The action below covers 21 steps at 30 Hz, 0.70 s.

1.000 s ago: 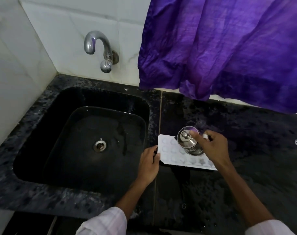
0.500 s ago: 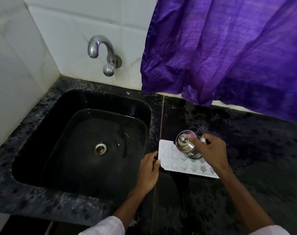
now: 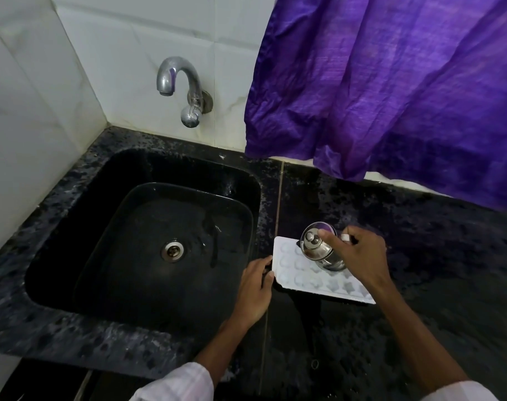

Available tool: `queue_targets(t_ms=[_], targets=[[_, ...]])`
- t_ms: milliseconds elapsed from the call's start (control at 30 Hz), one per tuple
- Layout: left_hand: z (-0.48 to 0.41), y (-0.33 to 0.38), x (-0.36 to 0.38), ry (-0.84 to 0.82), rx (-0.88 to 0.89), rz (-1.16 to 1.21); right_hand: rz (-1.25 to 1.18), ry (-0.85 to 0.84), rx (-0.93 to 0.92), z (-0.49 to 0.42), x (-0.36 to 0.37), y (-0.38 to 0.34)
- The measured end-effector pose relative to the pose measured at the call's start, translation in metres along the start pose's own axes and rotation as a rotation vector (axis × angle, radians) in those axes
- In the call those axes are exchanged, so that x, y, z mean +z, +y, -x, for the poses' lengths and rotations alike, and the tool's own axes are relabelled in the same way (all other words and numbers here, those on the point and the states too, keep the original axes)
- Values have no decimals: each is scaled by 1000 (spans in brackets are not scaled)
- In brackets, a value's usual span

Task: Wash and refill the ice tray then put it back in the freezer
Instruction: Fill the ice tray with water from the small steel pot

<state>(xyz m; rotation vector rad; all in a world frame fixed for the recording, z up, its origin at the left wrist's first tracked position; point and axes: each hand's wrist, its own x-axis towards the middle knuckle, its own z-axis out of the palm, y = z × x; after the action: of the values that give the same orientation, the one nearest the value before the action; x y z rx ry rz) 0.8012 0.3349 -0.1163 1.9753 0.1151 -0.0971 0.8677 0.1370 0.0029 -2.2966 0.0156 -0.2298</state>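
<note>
Beside one sink [image 3: 73, 227], one ice tray [image 3: 304, 280] between pinched left fingers [image 3: 266, 270], one jug [image 3: 318, 251] within curled right fingers [image 3: 329, 238].

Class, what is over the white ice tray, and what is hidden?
A steel jug, tilted and gripped by the right hand, is over the ice tray. The left hand holds the tray's left edge. Jug and hand cover the back cells.
</note>
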Motion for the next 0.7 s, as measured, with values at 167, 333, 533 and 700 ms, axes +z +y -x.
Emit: queue_targets(t_ms=[167,333,533,700], targets=[[0,-2,1,6,15,-1,24,-14,-13,-1,0,0],[0,-2,0,0,8,7,49,-28,-30,-1,0,-2],[-1,-3,0,-11,11,-1,95,-38,-70,-3,1,-2],[-1,-3,0,-11,8,6,157,-57,-124,-6,0,-5]])
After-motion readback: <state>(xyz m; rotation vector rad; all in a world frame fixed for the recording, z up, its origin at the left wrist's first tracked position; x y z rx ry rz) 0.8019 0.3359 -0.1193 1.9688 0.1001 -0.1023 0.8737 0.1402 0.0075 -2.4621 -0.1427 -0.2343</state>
